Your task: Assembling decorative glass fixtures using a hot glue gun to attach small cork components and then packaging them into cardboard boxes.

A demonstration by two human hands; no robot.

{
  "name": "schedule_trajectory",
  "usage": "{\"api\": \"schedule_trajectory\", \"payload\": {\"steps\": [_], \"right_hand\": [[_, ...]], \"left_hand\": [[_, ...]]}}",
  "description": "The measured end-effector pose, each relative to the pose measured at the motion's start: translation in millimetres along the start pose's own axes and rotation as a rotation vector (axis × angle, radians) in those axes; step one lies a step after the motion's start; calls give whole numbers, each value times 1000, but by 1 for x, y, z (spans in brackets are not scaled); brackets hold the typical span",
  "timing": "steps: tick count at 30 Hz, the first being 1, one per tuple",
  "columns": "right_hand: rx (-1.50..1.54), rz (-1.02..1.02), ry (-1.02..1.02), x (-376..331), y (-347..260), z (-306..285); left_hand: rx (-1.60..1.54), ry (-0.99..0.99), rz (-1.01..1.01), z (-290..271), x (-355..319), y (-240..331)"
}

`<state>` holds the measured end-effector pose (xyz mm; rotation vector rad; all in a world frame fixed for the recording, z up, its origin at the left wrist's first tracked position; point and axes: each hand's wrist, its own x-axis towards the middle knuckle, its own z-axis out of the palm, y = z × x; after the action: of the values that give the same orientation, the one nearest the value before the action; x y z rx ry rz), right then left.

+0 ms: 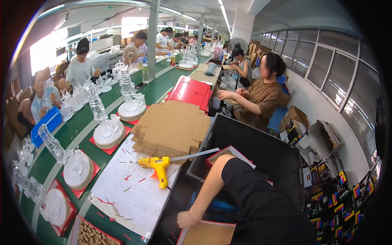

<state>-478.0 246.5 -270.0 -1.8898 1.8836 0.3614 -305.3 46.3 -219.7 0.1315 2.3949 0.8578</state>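
My right arm, in a black sleeve pushed up to the elbow, bends across the lower right. My right hand [189,219] is closed, its curled fingers at the corner of a shallow red-rimmed box [209,233] with a brown inside. The lower edge cuts that box off. My left hand is out of sight. Up and left of the hand, a yellow glue gun [160,168] lies on a white board [122,183], a long pale glue stick [196,155] jutting from its back. Red and tan scraps litter the board.
Flattened cardboard [171,126] and red sheets [190,92] lie beyond the glue gun. A black bin [281,163] stands at right, another red-rimmed box inside. Clear ornaments on white round bases [109,132] line the green table. Short brown rolls fill a box [92,236]. Several people sit nearby.
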Motion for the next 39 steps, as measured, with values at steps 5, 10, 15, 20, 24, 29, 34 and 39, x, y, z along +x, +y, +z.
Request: {"api": "schedule_trajectory", "payload": {"steps": [5, 10, 15, 20, 24, 29, 34, 39], "right_hand": [[86, -168, 3, -3, 9, -23], [38, -171, 7, -2, 6, -37], [15, -122, 77, 0, 9, -34], [75, -45, -102, -4, 4, -44], [189, 58, 78, -8, -2, -59], [169, 15, -144, -2, 20, -35], [124, -188, -68, 2, 11, -56], [325, -72, 160, 9, 13, -57]], "left_hand": [[-112, -28, 23, 15, 7, -21], [-104, -111, 21, -14, -2, -9], [-72, 24, -66, -15, -12, 5], [117, -77, -53, 9, 9, -25], [43, -88, -62, -2, 1, -10], [-196, 43, -45, -11, -1, -5], [-305, -243, 120, 3, 21, -44], [-1134, 75, 260, -21, 1, -32]]}}
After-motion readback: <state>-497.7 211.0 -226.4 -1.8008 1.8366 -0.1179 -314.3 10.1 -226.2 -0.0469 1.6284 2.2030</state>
